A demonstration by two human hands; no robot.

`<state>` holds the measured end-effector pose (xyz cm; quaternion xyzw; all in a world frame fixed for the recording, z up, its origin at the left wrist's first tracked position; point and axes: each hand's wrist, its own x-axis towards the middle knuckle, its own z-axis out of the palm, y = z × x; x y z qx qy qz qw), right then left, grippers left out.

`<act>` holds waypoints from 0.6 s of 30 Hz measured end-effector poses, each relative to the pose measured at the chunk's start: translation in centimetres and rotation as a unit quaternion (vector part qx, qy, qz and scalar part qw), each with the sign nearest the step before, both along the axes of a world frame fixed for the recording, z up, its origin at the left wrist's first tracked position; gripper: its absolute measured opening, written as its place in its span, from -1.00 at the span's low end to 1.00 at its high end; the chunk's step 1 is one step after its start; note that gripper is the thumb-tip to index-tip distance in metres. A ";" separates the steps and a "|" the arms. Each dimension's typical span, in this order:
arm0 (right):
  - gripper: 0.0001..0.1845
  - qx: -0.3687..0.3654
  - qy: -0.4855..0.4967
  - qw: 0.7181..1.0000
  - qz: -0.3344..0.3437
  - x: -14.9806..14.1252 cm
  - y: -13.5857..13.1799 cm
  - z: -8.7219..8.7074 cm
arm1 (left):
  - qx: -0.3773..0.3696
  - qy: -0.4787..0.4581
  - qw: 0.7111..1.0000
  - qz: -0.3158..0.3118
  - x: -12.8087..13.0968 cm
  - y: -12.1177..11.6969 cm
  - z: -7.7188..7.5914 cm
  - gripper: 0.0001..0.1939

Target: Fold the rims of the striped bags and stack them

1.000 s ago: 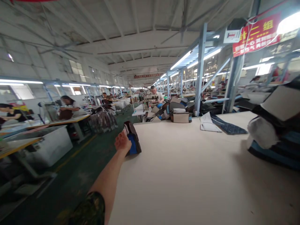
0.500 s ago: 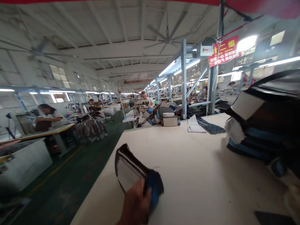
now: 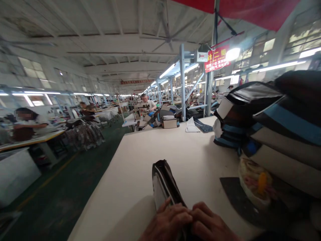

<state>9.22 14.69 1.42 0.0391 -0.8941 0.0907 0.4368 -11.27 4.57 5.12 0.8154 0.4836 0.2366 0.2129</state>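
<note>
A dark fabric bag piece [image 3: 164, 184] with a pale lining stands on edge on the big cream worktable [image 3: 130, 187], near its front. My left hand [image 3: 167, 223] grips its near end with the fingers curled over it. My right hand [image 3: 209, 225] presses against the same end from the right, fingers closed on it. Both hands sit at the bottom of the view, touching each other.
A tall stack of black, blue and cream bag pieces [image 3: 276, 124] fills the right side. A plastic bag with an orange item [image 3: 255, 184] lies on a dark sheet beside it. More bag parts [image 3: 169, 120] sit at the table's far end. Seated workers [image 3: 25, 122] and a green aisle lie to the left.
My left hand brought the bag piece from the far left table edge to the near centre. My right hand came into view and took hold of it too.
</note>
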 end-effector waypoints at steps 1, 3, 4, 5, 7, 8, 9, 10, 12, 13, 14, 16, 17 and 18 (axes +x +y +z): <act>-0.83 -0.022 0.000 1.000 -0.005 0.6 -0.4 0.6 | 0.016 0.015 0.999 -0.031 0.3 0.2 0.8 -0.61; -0.87 -0.083 -0.034 0.996 -0.009 1.6 -0.8 1.5 | 0.040 0.048 0.996 -0.061 0.7 0.9 2.4 -0.44; -0.88 -0.115 -0.058 0.992 -0.009 2.0 -0.8 1.7 | 0.041 0.065 0.995 -0.057 0.9 1.3 3.0 -0.41; -0.88 -0.142 -0.079 0.987 -0.010 2.4 -0.7 1.9 | 0.035 0.079 0.995 -0.051 1.1 1.8 3.4 -0.41; -0.86 -0.168 -0.106 0.980 -0.016 2.9 -0.2 1.9 | -0.003 0.070 0.997 -0.045 1.6 2.8 3.7 -0.46; -0.83 -0.175 -0.109 0.978 -0.021 3.1 0.1 2.1 | -0.029 0.048 0.997 -0.047 1.9 3.2 3.8 -0.50; -0.80 -0.179 -0.105 0.978 -0.029 3.4 0.3 2.3 | -0.054 0.020 0.997 -0.048 2.1 3.5 4.0 -0.54; -0.77 -0.186 -0.098 0.977 -0.038 3.6 0.5 2.8 | -0.077 -0.010 0.996 -0.046 2.4 3.6 4.3 -0.57; -0.73 -0.229 -0.096 0.968 -0.047 4.3 0.7 4.2 | -0.114 -0.053 0.991 -0.041 3.1 3.5 5.3 -0.60; -0.73 -0.267 -0.107 0.957 -0.042 4.8 0.7 5.1 | -0.133 -0.068 0.988 -0.042 3.4 3.3 6.0 -0.61; -0.73 -0.308 -0.122 0.943 -0.027 5.2 0.6 6.0 | -0.159 -0.088 0.982 -0.043 3.8 3.0 6.6 -0.61; -0.72 -0.385 -0.156 0.910 0.017 6.3 0.4 7.2 | -0.221 -0.142 0.964 -0.045 4.5 2.3 7.5 -0.61; -0.71 -0.409 -0.168 0.896 0.038 6.7 0.4 7.6 | -0.249 -0.175 0.952 -0.039 4.8 2.1 7.6 -0.62; -0.70 -0.423 -0.177 0.887 0.053 7.2 0.4 7.8 | -0.269 -0.209 0.940 -0.027 5.1 1.9 7.6 -0.62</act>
